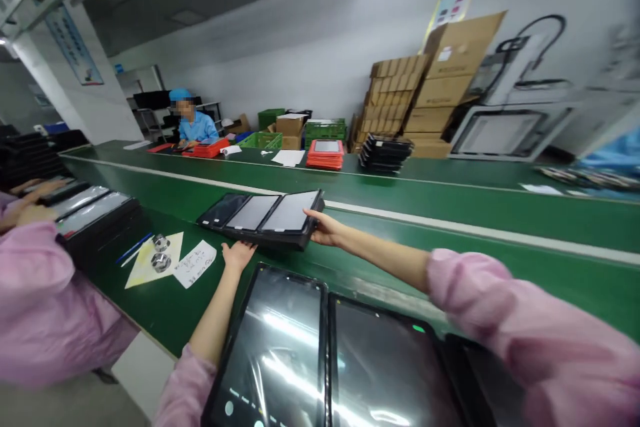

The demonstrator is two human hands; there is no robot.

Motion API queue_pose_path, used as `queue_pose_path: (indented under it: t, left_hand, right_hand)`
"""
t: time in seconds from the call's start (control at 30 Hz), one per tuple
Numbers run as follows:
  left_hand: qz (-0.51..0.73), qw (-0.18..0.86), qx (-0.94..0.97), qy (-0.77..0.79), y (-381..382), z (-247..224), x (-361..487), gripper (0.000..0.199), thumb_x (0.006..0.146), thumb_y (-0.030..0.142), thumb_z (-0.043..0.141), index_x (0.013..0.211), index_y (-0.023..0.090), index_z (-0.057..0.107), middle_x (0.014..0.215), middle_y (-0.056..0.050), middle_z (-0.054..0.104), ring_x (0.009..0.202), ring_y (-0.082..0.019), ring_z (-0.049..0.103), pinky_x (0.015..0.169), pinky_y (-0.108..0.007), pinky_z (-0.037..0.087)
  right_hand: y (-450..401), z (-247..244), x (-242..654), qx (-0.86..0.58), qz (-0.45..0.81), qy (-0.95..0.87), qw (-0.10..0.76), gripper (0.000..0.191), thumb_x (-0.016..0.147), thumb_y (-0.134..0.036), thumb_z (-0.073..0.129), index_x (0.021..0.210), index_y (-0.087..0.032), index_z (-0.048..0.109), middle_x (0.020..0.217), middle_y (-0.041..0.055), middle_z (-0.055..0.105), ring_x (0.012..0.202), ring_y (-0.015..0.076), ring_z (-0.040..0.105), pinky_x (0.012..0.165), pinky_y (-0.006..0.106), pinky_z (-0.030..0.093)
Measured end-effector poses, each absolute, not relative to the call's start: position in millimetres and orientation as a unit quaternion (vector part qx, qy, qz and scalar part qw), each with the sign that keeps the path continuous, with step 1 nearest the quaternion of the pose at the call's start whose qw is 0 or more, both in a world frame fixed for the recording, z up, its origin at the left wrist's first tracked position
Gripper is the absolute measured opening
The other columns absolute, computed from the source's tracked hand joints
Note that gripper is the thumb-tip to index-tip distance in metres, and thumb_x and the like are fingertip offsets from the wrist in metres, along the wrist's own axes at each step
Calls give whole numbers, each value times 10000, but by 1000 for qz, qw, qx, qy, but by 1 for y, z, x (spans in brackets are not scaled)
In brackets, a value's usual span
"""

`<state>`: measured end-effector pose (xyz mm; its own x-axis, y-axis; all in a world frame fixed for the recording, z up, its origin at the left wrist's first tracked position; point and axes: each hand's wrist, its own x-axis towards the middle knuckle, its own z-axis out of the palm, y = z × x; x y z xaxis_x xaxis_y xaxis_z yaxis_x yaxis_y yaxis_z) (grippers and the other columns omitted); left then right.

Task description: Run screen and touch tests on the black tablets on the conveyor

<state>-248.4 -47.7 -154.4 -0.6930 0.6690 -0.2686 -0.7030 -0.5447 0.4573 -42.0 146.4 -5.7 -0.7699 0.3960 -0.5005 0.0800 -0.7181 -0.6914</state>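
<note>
A black tray with three flat panels, two pale grey and one dark, sits tilted over the green bench. My right hand grips its right end, thumb over the rim and fingers beneath. At the near edge my left hand supports the tray, fingertips partly hidden at its underside and thumb spread aside. Closer to me lie tablets with dark glossy screens: the left tablet shows small icons along its bottom, and another tablet has a green mark near its top.
Left, a co-worker's hands are at another tray of panels. Metal nuts rest on yellowish paper beside a handwritten note and a blue pen. Beyond are orange-red trays, black trays and cartons.
</note>
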Motion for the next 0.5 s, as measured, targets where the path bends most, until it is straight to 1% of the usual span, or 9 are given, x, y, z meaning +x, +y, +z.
queue_pose_path:
  t: [0.07, 0.13, 0.23, 0.3, 0.33, 0.4, 0.47, 0.5]
  left_hand:
    - [888, 358, -45, 287, -35, -147, -261, 801, 963, 623, 36, 1104, 160, 674, 1274, -196, 626, 1292, -318, 547, 1015, -529, 474]
    - [895, 328, -51, 297, -21, -140, -270, 721, 980, 563, 82, 1086, 184, 687, 1251, -147, 647, 1328, -292, 519, 1044, -524, 451]
    - [901, 312, -38, 300, -6, -134, -271, 573, 988, 487, 209, 1101, 221, 705, 1202, -82, 691, 1322, -258, 529, 1099, -505, 412]
    - [900, 318, -18, 298, -2, -128, -265, 525, 991, 454, 263, 1110, 219, 717, 1171, -79, 716, 1302, -254, 553, 1124, -486, 398]
    - [899, 322, -8, 297, -2, -123, -260, 529, 996, 456, 267, 1112, 212, 721, 1161, -84, 725, 1296, -256, 562, 1131, -480, 395]
    - [897, 328, 11, 297, -6, -109, -252, 603, 1011, 513, 221, 1112, 200, 726, 1152, -98, 735, 1286, -263, 576, 1134, -478, 399]
    - [894, 333, 25, 298, -15, -86, -244, 701, 1004, 607, 172, 1102, 194, 730, 1144, -106, 742, 1265, -271, 595, 1127, -485, 414]
    - [892, 335, 36, 302, -22, -73, -241, 727, 991, 651, 177, 1093, 193, 733, 1131, -107, 748, 1248, -275, 608, 1118, -490, 427]
  right_hand:
    - [147, 3, 3, -320, 871, -357, 104, 148, 949, -90, 581, 1087, -63, 625, 788, 87, 742, 670, 163, 725, 708, 261, 627]
    - [147, 11, 45, -320, 871, -353, 124, 190, 936, -27, 551, 1111, -53, 623, 798, 96, 752, 677, 169, 739, 697, 261, 633]
    - [143, 23, 101, -323, 857, -368, 161, 264, 933, 7, 498, 1162, -47, 619, 836, 111, 768, 719, 187, 759, 718, 296, 645]
    - [137, 31, 134, -344, 834, -384, 198, 298, 922, 18, 479, 1178, -45, 618, 846, 120, 773, 725, 197, 764, 714, 309, 648]
    - [133, 34, 150, -358, 820, -388, 219, 311, 915, 21, 476, 1182, -48, 619, 853, 122, 776, 723, 198, 764, 706, 306, 647]
    - [123, 40, 180, -376, 800, -394, 253, 343, 901, 18, 473, 1195, -72, 624, 898, 127, 782, 735, 200, 768, 703, 304, 646]
    - [110, 44, 211, -375, 789, -398, 278, 382, 882, 3, 485, 1212, -120, 633, 984, 131, 782, 799, 214, 775, 732, 332, 648]
    - [103, 44, 226, -372, 781, -402, 301, 396, 870, -8, 499, 1214, -144, 640, 1024, 134, 779, 843, 227, 775, 758, 358, 649]
